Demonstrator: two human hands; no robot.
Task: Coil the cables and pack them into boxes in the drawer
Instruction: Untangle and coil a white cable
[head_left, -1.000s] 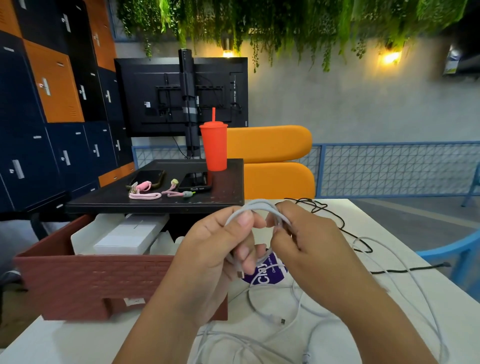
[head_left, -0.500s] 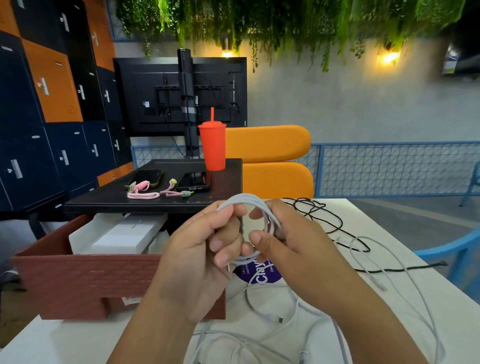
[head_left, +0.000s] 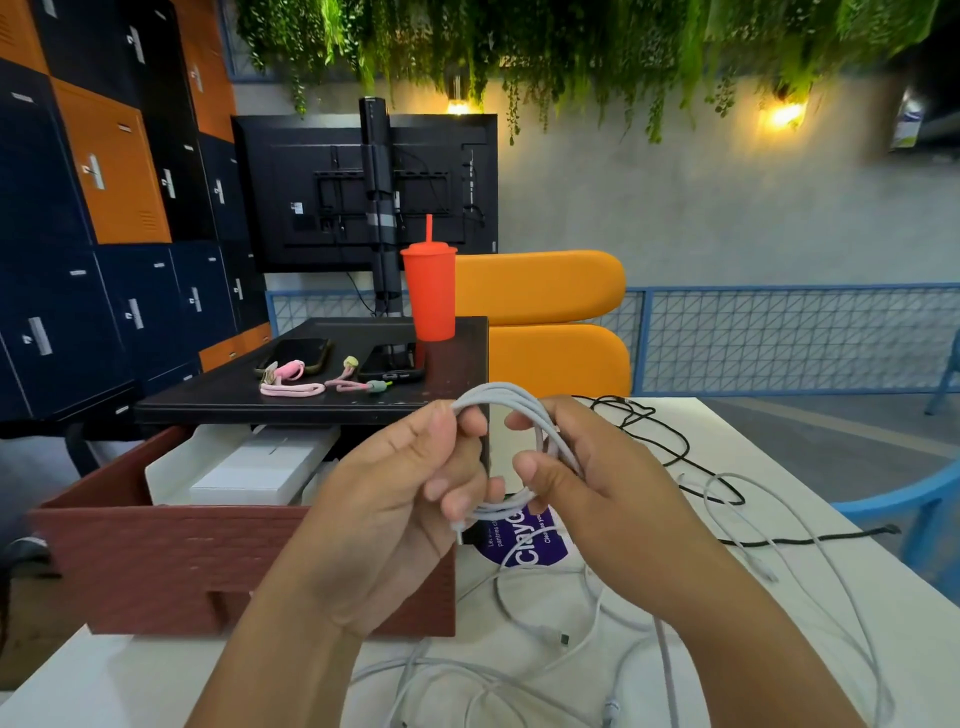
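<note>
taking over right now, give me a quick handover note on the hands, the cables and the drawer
Left hand: grips the white cable coil on its left side.
Right hand: grips the same coil on its right side. A few loops are wound, and the tail runs down to the table.
Drawer: open, white boxes inside, no cable seen in it.
Loose white cables and a black cable lie uncoiled on the table.
Left to do: finish this coil, box it, then coil and pack the rest.
</note>
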